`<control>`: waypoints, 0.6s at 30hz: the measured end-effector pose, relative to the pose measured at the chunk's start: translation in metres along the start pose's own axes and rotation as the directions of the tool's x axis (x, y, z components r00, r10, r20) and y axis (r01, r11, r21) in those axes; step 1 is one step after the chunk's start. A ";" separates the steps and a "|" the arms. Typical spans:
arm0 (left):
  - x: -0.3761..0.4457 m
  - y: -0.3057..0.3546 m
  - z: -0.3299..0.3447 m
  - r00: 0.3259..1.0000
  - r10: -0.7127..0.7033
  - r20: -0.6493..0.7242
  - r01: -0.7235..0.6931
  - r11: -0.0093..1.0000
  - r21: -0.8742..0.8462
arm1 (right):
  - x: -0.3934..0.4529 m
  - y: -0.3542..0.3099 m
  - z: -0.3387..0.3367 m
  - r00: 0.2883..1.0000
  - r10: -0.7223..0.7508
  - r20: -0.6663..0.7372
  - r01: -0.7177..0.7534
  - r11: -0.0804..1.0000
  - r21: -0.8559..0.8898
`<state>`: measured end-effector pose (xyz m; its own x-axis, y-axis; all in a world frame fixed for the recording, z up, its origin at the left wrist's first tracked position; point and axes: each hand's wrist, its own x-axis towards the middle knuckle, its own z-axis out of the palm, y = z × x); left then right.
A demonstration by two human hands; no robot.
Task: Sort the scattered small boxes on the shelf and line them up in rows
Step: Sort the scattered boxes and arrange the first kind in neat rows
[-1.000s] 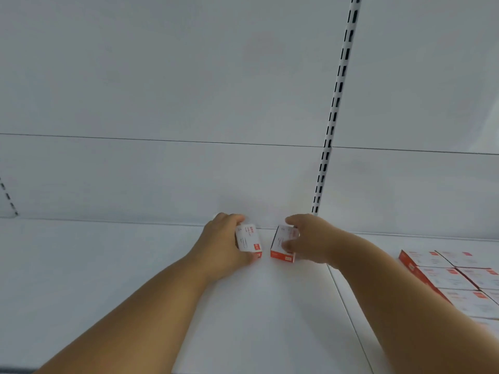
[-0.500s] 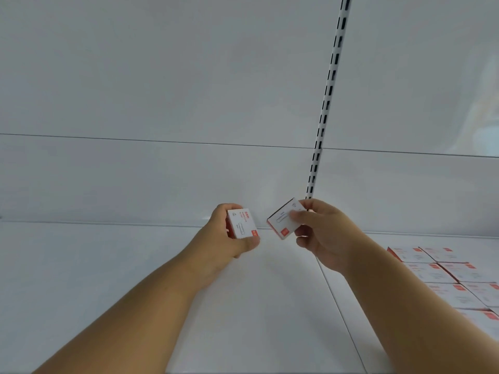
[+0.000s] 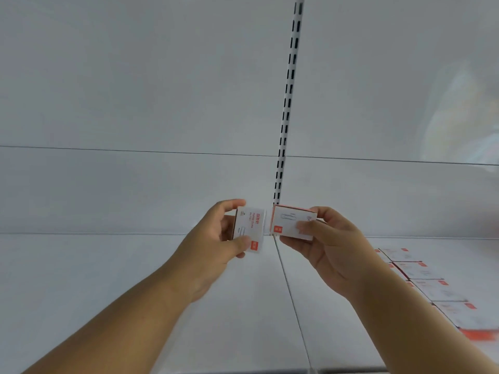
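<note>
I see the left hand (image 3: 216, 238) pinching one small box (image 3: 249, 229) and the right hand (image 3: 329, 244) pinching another box (image 3: 293, 221), both raised above the shelf (image 3: 108, 279). More boxes (image 3: 432, 287) lie in a row on the shelf, well right of the held pair.

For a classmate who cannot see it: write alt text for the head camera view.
Two bare hands each hold a small white and red box above a white shelf: the left hand grips one box, the right hand another. More boxes lie in a row at right.
</note>
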<state>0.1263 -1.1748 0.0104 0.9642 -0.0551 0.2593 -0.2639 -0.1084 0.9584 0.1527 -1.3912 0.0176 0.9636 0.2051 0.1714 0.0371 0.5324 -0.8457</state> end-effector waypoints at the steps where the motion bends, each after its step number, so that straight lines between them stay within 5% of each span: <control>1: 0.000 0.002 0.010 1.000 -0.010 -0.010 0.010 0.999 -0.039 | -0.002 -0.006 -0.005 1.000 -0.009 0.000 0.009 1.000 -0.006; 7: 0.018 0.013 0.082 0.979 -0.154 -0.133 0.115 0.958 -0.264 | -0.011 -0.056 -0.057 0.991 -0.104 -0.085 0.083 0.970 -0.228; 18: 0.080 0.018 0.220 0.936 -0.288 -0.202 0.213 0.921 -0.325 | 0.018 -0.145 -0.197 0.998 -0.012 -0.064 -0.011 0.938 -0.346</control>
<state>0.1936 -1.3994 0.0222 0.9835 0.1805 -0.0093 -0.0296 0.2114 0.9769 0.2169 -1.6261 0.0437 0.9782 0.1456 0.1482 0.1153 0.2129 -0.9703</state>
